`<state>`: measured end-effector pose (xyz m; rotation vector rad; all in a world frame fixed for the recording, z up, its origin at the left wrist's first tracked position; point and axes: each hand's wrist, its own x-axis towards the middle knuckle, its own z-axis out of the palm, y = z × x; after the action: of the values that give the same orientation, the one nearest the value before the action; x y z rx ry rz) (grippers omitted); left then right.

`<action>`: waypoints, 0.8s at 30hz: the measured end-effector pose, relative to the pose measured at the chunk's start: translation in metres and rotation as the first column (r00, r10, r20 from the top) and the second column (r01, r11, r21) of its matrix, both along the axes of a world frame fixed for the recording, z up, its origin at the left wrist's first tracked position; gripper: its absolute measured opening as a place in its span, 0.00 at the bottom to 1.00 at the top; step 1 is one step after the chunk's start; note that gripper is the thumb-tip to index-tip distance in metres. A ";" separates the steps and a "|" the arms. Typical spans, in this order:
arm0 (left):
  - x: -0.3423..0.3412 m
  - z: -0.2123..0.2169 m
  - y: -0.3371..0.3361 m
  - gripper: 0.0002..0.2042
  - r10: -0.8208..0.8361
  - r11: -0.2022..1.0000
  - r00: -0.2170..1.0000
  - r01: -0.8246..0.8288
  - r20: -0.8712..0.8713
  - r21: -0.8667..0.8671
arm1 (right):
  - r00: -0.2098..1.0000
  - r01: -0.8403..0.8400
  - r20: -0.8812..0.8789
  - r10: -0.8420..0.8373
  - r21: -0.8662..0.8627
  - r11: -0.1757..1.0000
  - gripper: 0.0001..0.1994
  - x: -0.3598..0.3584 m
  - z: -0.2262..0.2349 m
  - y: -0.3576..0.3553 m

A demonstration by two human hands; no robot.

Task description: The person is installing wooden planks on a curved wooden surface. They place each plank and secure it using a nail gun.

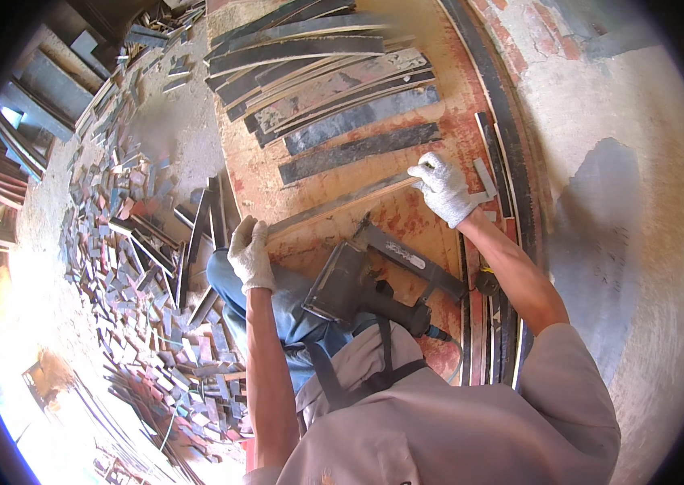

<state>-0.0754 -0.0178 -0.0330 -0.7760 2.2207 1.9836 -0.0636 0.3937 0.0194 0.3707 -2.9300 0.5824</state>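
Both gloved hands, left hand [250, 255] and right hand [441, 187], grip a long thin wood strip [342, 202] on the rough red board [406, 218]; a grey nail gun [358, 283] lies near.

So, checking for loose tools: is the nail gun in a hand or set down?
Set down. The nail gun lies on the board; both gloved hands, left hand and right hand, grip a long wooden strip.

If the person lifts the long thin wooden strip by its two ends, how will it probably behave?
The strip is long and very thin, so it will probably sag or flex in the middle. It looks light for its length, since the left hand and right hand grip only its ends. Being flat, it should not roll on the board.
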 end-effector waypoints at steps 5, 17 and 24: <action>0.008 0.012 -0.001 0.29 0.078 0.973 0.982 -0.038 -0.172 0.229 | 0.981 0.194 0.109 -0.162 -0.443 0.875 0.25 0.006 -0.014 -0.011; 0.005 0.014 -0.015 0.18 -0.444 0.776 0.874 0.264 -0.199 -0.573 | 0.981 0.195 0.066 -0.185 -0.426 0.883 0.16 0.010 -0.040 -0.002; 0.006 0.005 -0.013 0.15 -0.392 0.815 0.904 0.255 -0.171 -0.520 | 0.938 0.345 -0.058 -0.342 0.060 0.937 0.27 -0.047 -0.030 0.046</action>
<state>-0.0695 -0.0311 -0.0281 -0.1087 2.8321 1.4498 -0.1110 0.4393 -0.0101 -0.1229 -2.8751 0.4149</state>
